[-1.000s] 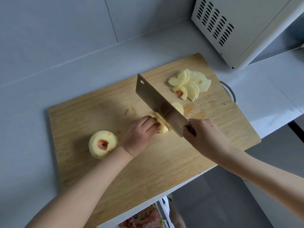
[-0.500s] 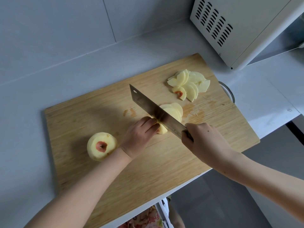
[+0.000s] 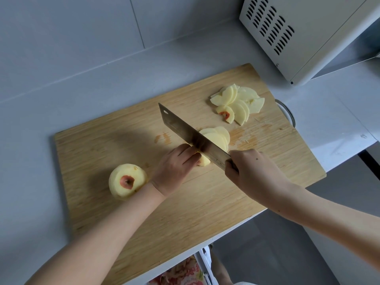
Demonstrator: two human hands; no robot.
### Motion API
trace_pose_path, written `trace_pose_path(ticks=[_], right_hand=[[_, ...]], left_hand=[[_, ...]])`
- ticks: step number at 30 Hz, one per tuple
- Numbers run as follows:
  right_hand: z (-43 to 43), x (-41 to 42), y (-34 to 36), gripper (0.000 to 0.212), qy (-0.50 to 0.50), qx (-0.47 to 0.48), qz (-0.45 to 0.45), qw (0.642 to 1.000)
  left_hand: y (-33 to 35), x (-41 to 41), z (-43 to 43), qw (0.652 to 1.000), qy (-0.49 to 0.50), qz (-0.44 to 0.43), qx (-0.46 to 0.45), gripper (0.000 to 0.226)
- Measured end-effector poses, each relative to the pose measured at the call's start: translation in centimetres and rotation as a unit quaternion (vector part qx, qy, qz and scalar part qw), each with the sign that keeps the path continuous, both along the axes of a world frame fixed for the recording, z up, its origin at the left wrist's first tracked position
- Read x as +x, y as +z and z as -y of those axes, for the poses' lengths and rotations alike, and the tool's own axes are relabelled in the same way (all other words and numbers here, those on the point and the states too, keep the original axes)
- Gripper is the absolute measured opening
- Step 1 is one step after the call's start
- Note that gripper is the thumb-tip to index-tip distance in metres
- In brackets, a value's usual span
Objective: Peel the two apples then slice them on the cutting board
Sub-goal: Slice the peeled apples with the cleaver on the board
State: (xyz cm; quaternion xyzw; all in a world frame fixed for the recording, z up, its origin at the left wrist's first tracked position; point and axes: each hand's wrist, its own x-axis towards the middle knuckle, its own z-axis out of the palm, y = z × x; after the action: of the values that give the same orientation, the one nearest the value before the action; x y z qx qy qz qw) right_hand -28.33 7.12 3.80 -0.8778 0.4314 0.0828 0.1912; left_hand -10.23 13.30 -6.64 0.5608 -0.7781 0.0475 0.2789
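Observation:
A wooden cutting board (image 3: 205, 202) lies on the grey counter. My left hand (image 3: 174, 169) holds down a peeled apple piece (image 3: 204, 161) with curled fingers near the board's middle. My right hand (image 3: 250, 171) grips the handle of a cleaver (image 3: 191, 136), whose blade stands against the apple piece just right of my left fingertips. Fresh slices (image 3: 218, 138) lean behind the blade. A fan of earlier slices (image 3: 238, 103) lies at the board's far right. A whole peeled apple (image 3: 126, 181) with a red stem end sits at the left, beside my left wrist.
A white microwave (image 3: 308, 33) stands at the back right. A metal ring handle (image 3: 287, 112) shows at the board's right edge. The counter edge runs just below the board, and a bag with peels (image 3: 185, 272) sits beneath it. A tiled wall rises behind.
The cleaver came down from a raised tilt onto the apple piece, and more slices now lean behind the blade. My left hand kept its hold.

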Motion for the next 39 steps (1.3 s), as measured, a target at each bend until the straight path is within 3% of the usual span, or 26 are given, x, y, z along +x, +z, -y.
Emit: trace_pose_path(ticks=[7,10,12,14,18,20,33,39], right_hand=[[-0.2,1.9,-3.4,0.033,-0.014,0.022,0.017,1.000],[-0.1,1.5,-4.0,0.040,-0.031,0.030,0.054,0.998],[-0.1,1.2,-4.0,0.044,-0.035,0.030,0.071,0.996],[-0.3,1.3,-3.9,0.042,-0.029,0.030,0.066,0.997],[-0.4,1.0,-2.9,0.042,-0.036,0.025,0.082,0.996],[-0.5,0.6,-1.9,0.041,-0.039,0.011,0.094,0.995],[-0.9,0.3,-0.5,0.038,-0.020,0.005,0.050,0.999],[-0.4,1.0,-0.5,0.037,-0.015,0.022,0.022,0.999]], left_hand=[[0.4,-0.3,-0.3,0.999,0.025,-0.038,0.014,0.014],[1.1,-1.1,-0.4,0.988,0.087,-0.120,0.042,0.009],[1.8,-1.9,-0.3,0.951,0.184,-0.235,0.082,0.006],[2.3,-2.4,0.1,0.891,0.269,-0.335,0.145,0.006],[2.6,-2.1,0.7,0.806,0.326,-0.432,0.240,0.016],[2.7,-2.0,0.7,0.785,0.325,-0.462,0.257,0.020],[2.1,-2.0,0.4,0.781,0.310,-0.477,0.257,0.013],[2.0,-2.0,0.3,0.798,0.307,-0.460,0.241,0.016]])
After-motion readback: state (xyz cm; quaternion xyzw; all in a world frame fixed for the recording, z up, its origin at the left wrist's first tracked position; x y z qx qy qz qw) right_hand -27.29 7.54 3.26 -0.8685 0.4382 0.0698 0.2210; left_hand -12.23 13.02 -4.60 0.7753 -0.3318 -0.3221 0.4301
